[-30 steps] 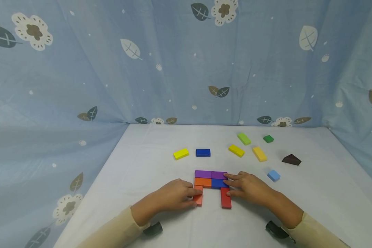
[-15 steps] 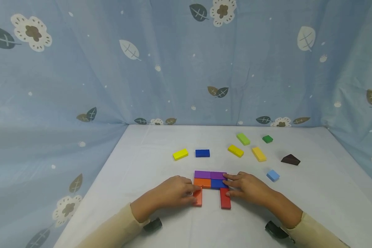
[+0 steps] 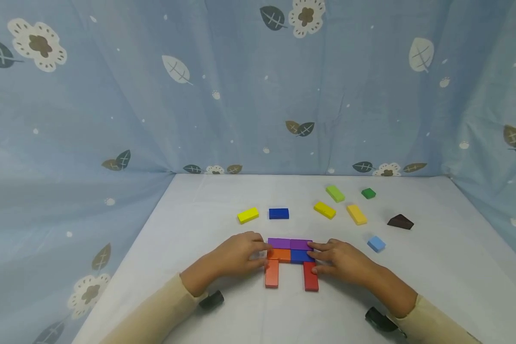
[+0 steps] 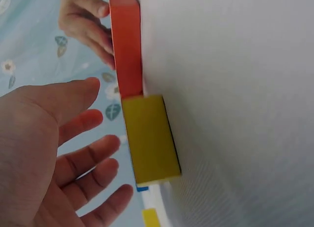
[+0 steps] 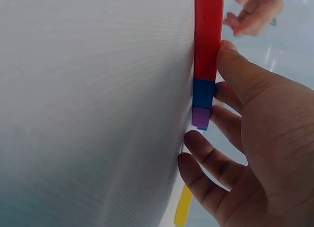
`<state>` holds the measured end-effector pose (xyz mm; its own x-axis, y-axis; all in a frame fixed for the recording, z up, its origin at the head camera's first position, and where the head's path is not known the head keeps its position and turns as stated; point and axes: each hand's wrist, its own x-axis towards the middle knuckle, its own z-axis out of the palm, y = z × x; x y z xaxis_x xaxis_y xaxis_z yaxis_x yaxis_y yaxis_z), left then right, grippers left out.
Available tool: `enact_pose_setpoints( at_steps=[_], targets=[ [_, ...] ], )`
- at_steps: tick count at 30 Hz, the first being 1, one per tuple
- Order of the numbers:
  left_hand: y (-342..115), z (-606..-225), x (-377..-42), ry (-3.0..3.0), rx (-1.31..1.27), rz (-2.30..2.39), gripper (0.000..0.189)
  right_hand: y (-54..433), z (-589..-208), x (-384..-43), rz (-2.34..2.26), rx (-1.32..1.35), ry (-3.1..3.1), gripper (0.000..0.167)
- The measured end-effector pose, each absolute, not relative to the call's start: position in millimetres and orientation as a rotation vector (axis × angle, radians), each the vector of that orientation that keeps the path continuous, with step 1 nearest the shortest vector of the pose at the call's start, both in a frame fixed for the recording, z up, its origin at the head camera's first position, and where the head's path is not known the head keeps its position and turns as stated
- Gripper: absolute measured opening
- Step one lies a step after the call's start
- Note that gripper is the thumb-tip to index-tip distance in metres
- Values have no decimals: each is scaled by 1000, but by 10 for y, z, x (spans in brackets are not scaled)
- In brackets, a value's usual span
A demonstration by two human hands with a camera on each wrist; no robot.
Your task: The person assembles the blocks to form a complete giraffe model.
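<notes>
Flat coloured blocks form a table-like shape in the head view: two purple blocks over an orange block and a blue block. Below stand a salmon block at left and a red block at right. My left hand is at the left edge, fingers loosely extended, by the orange block and the salmon block's top. With fingers spread, my right hand touches the right edge, thumb at the red block. A yellow block face fills the left wrist view's middle; which block, I cannot tell.
Farther back lie a yellow block, a dark blue block, another yellow block, a lime block and an amber block. To the right are green, dark brown and light blue pieces.
My left hand has moved off the salmon block, away from me along the left edge, uncovering that block. My right hand stays at the right edge. The head view shifts slightly.
</notes>
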<state>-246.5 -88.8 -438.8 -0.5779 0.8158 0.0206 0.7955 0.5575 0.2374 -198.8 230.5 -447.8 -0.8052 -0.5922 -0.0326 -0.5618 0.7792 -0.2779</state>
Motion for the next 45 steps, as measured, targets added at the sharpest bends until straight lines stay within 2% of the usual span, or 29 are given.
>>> enact_pose_setpoints(
  at_steps=[18,31,45],
  targets=[
    [-885,-4371,-2572,2690,1258,333,41,2257,-4403,-1992,-324,-912,2831,53],
    [-1319,-4392,-2599,2562,1029,600,35,2249,-4377,-1989,-303,-941,2833,52],
    [-1505,-4424,-2574,2437,1116,672,27,2257,-4392,-2006,-281,-983,2843,56]
  ],
)
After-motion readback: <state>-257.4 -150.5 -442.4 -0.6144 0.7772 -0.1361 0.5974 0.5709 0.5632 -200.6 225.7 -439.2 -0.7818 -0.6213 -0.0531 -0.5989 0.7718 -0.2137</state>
